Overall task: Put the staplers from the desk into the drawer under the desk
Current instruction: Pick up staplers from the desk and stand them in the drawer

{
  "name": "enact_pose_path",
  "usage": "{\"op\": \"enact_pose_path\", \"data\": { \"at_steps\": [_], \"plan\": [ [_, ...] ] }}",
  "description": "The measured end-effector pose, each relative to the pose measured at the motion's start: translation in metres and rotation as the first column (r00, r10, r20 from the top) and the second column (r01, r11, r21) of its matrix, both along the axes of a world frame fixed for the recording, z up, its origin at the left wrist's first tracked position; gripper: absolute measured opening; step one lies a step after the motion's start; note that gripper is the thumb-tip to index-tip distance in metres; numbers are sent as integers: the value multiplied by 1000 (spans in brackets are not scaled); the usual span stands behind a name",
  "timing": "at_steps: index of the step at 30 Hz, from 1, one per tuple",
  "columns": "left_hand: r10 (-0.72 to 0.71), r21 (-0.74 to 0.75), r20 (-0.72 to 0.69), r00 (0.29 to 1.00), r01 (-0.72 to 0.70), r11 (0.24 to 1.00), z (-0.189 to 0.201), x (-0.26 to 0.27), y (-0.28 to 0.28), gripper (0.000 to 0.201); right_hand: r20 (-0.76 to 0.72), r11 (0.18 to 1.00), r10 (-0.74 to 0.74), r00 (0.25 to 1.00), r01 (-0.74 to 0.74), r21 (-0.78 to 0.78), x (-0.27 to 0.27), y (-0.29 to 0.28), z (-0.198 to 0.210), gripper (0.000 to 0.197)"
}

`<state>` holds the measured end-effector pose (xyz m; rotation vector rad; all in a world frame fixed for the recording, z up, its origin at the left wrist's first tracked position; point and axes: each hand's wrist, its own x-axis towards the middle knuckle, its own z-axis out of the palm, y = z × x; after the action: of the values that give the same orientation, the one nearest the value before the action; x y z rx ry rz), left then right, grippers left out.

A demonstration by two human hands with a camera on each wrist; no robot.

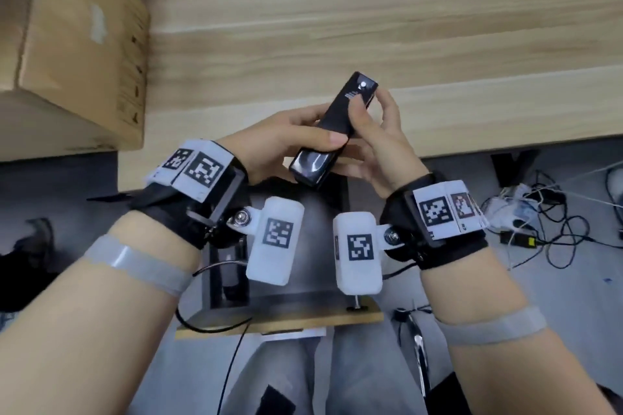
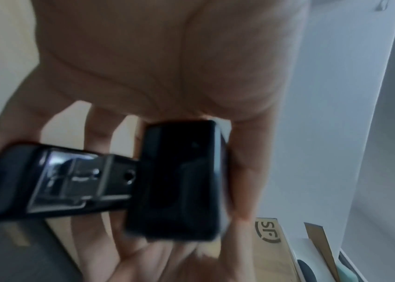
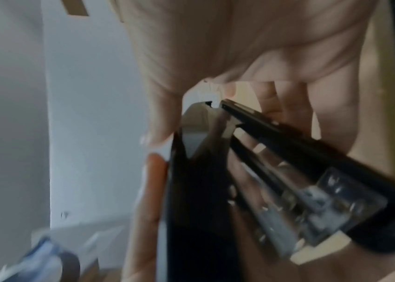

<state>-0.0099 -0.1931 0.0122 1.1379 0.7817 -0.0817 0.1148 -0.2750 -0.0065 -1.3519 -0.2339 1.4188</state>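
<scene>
Both hands hold one black stapler (image 1: 332, 126) in the air over the desk's front edge, above the pulled-out drawer (image 1: 279, 322). My left hand (image 1: 296, 140) grips its near half, thumb on top and fingers beneath. My right hand (image 1: 372, 111) pinches the far half, thumb on top. In the left wrist view the stapler (image 2: 174, 181) shows its blunt end and metal anvil plate below the left palm (image 2: 157, 57). From the right wrist, the stapler (image 3: 276, 171) shows its metal magazine, with the right hand's fingers (image 3: 285, 106) behind it. A dark object (image 1: 232, 276) lies in the drawer; it is too blurred to identify.
The light wooden desk (image 1: 371, 27) stretches ahead. A cardboard box (image 1: 77, 44) stands at its left end. Tangled cables and a power strip (image 1: 539, 212) lie on the grey floor at right. A metal chair part (image 1: 419, 354) sits beside my legs.
</scene>
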Motion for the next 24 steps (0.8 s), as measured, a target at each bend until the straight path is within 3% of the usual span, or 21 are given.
{"op": "enact_pose_path", "data": {
  "at_steps": [3,5,7,8,9,11,15,17,21,24],
  "plan": [
    [-99,-71,12,995,99,993,-2,-32,0,56,189,999,-34,981,34,3,-20,-8,-7,78],
    [-166,-110,-4,986,164,980,-4,-48,-3,55,429,998,-12,903,-12,54,-28,-10,-8,61],
    [-190,-104,-38,981,185,977,-10,-59,-9,43,601,964,195,775,-265,30,-31,-7,-6,38],
    [-186,-99,-63,981,179,979,-13,-63,-12,33,637,901,343,690,-433,-16,-33,-5,-3,29],
    [-187,-95,-91,978,178,979,-17,-66,-16,29,651,807,482,586,-586,-72,-36,-2,2,22],
    [-219,-110,-119,969,206,972,-27,-74,-23,38,665,642,629,403,-752,-151,-40,2,9,17],
    [-205,-215,-101,973,180,960,-45,-88,-35,18,619,508,726,300,-840,-190,-46,-3,4,18],
    [-207,-249,-95,974,178,952,-58,-97,-39,24,596,439,770,225,-865,-241,-49,-11,-8,29],
    [-249,-323,-148,957,191,927,-90,-112,-53,49,576,257,817,-35,-871,-418,-70,-30,-43,63],
    [-197,-368,-237,951,100,924,-114,-120,-69,53,588,214,796,-143,-842,-495,-87,-43,-78,56]
  ]
}}
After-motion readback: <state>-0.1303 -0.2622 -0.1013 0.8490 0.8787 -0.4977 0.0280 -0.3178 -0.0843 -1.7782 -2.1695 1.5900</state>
